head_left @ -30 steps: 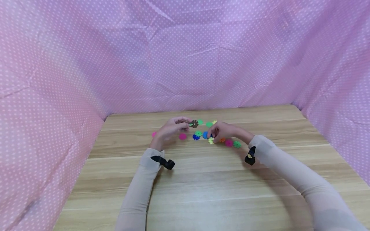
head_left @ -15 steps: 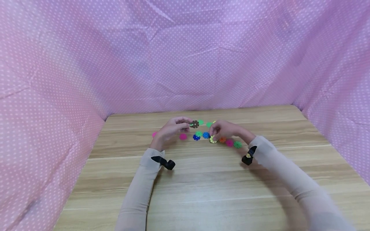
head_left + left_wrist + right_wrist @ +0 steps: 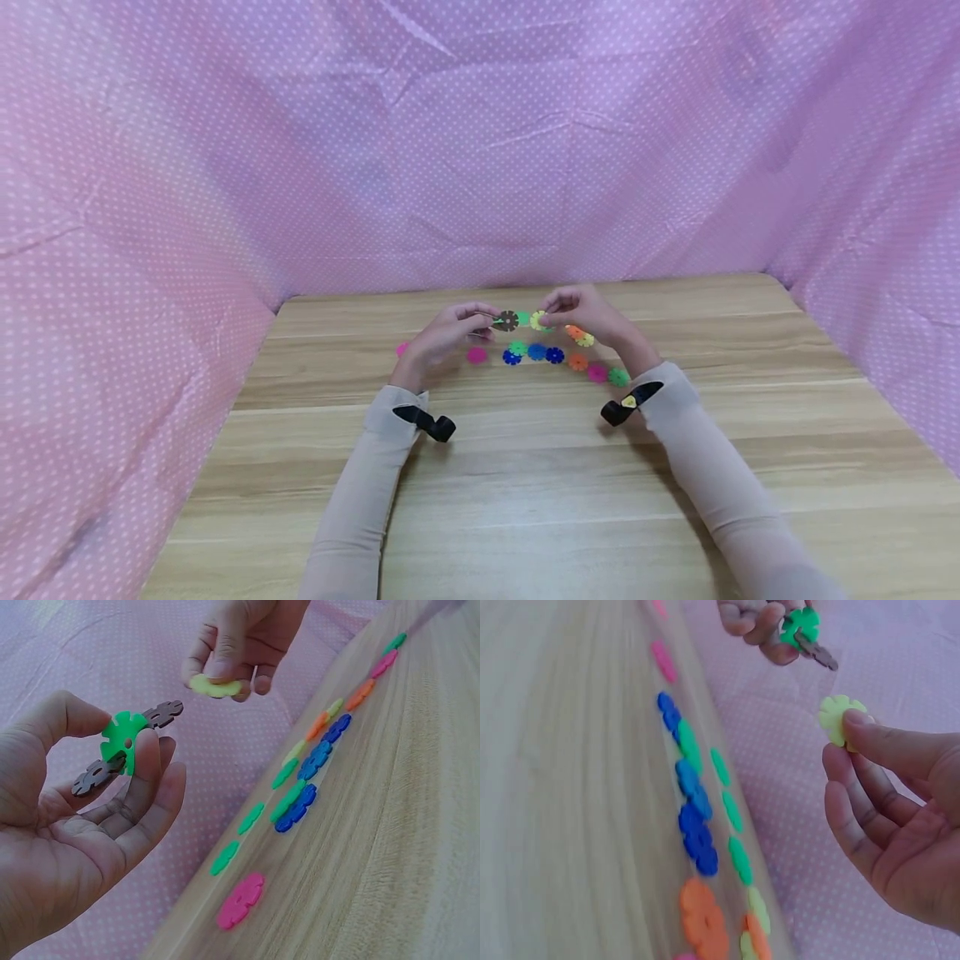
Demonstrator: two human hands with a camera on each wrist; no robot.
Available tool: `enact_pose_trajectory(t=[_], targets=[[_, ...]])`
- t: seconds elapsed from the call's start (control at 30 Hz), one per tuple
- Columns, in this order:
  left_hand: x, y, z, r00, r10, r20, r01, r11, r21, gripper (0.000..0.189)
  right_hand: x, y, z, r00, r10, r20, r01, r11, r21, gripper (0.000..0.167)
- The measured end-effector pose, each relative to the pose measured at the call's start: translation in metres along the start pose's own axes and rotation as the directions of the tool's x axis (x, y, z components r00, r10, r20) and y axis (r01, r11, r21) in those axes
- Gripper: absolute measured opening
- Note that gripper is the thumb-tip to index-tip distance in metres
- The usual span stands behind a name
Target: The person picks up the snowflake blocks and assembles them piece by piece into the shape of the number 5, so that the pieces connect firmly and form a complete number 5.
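My left hand (image 3: 446,337) pinches a green notched snowflake disc (image 3: 124,735) between thumb and fingers. Slotted into opposite edges of that green disc are two brown snowflake discs (image 3: 165,714), so the three form one joined piece. Facing it from the right, my right hand (image 3: 588,317) holds a pale yellow snowflake disc (image 3: 838,716) by its edge, thumb on top. In both wrist views a gap separates the yellow disc from the nearer brown one. The held pieces are raised over the far part of the table.
Loose snowflake discs lie flat on the wooden table (image 3: 480,467) under the hands: blue ones (image 3: 315,759), a pink one (image 3: 241,900), green ones (image 3: 733,811) and an orange one (image 3: 703,919). A pink dotted cloth (image 3: 480,167) hangs behind the table's far edge.
My right hand has lifted the yellow disc from beside the near row and carried it away from me, up to the brown disc. My left hand has stayed nearly still.
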State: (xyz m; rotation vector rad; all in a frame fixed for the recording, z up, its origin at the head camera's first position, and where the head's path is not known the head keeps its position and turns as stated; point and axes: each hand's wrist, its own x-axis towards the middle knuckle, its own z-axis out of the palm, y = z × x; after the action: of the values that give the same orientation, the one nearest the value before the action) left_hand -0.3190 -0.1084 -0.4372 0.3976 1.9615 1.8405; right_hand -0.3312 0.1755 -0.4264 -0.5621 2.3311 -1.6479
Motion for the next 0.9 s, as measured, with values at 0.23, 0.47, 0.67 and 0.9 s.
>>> enact_pose_trajectory(t=[0.23,0.47,0.67,0.9], targets=[[0.000,0.001,0.001,1.000,-0.006,-0.001,0.006,1.000,-0.018,0.031,0.002,-0.004,0.007,0.995,-0.064,-0.076,0.067,0.997,0.032,0.022],[0.002,0.000,0.000,1.000,0.006,0.003,-0.006,0.999,-0.034,0.031,0.004,-0.005,0.014,0.988,-0.116,-0.099,0.120,0.992,0.042,0.021],[0.003,-0.001,0.000,1.000,0.011,-0.006,-0.011,0.999,-0.050,0.032,0.006,-0.006,0.021,0.984,-0.132,-0.118,0.132,0.991,-0.008,0.019],[0.003,-0.001,0.003,1.000,0.006,-0.029,-0.008,0.999,-0.049,0.034,0.008,-0.009,0.026,0.983,-0.119,-0.140,0.119,0.993,-0.006,0.017]])
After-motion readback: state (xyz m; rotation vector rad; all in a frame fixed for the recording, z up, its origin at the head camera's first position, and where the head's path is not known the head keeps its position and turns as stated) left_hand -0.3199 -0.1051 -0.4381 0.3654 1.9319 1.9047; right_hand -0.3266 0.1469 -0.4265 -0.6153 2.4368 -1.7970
